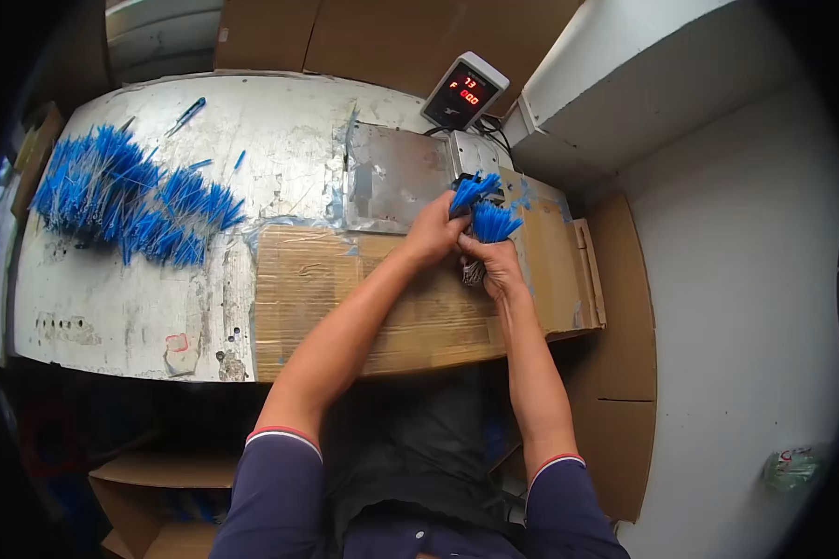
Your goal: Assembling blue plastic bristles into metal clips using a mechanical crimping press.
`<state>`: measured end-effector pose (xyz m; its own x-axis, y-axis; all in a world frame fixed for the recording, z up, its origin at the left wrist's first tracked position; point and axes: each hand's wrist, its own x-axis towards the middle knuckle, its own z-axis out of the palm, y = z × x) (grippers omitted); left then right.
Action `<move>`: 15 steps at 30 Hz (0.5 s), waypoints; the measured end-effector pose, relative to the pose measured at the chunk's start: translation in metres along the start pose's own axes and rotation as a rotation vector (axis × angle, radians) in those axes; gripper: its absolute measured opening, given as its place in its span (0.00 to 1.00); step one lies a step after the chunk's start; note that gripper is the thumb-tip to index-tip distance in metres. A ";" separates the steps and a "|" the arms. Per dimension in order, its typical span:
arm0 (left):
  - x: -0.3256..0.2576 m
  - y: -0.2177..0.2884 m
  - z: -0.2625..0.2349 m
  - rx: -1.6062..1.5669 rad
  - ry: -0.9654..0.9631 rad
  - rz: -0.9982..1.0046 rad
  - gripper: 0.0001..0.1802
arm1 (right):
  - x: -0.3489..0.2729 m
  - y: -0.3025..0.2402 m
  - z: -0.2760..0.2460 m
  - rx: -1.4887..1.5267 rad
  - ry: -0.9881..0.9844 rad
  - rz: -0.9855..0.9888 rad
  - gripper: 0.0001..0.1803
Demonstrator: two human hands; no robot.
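Note:
My left hand (433, 233) is closed round a small bunch of thin blue-ended strands (474, 191), whose tips fan out beyond the fingers. Close against it, my right hand (503, 266) grips a second bunch of strands (496, 224); its blue tips point up and away, and greyish ends stick out below the fist. The two hands touch or nearly touch, above the right part of a cardboard sheet (345, 303) on the worktable. Part of each bunch is hidden inside the fingers. Just beyond the hands stands a small metal machine (476, 154).
A large loose heap of blue and whitish strands (130, 200) covers the table's left side. Behind it lies a blue-handled screwdriver (187, 115). A metal plate (391, 172) sits mid-table, with a red-digit display box (466, 90) at the back. A white wall (727, 279) rises at right.

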<state>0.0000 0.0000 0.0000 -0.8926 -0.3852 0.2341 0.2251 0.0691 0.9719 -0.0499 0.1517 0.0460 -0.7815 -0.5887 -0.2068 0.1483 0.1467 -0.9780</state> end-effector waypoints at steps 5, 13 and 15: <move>-0.002 0.002 -0.006 -0.176 0.115 0.019 0.14 | -0.013 -0.002 0.016 0.257 -0.013 0.009 0.19; -0.002 0.013 0.001 -0.249 0.109 -0.009 0.08 | -0.005 0.000 0.024 0.232 0.183 -0.165 0.14; 0.002 0.007 0.003 0.016 0.264 0.014 0.07 | 0.002 0.004 0.011 0.275 0.244 -0.038 0.10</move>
<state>-0.0014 0.0023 0.0069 -0.7565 -0.6105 0.2346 0.2282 0.0897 0.9695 -0.0441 0.1421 0.0410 -0.9060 -0.3783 -0.1899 0.2478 -0.1103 -0.9625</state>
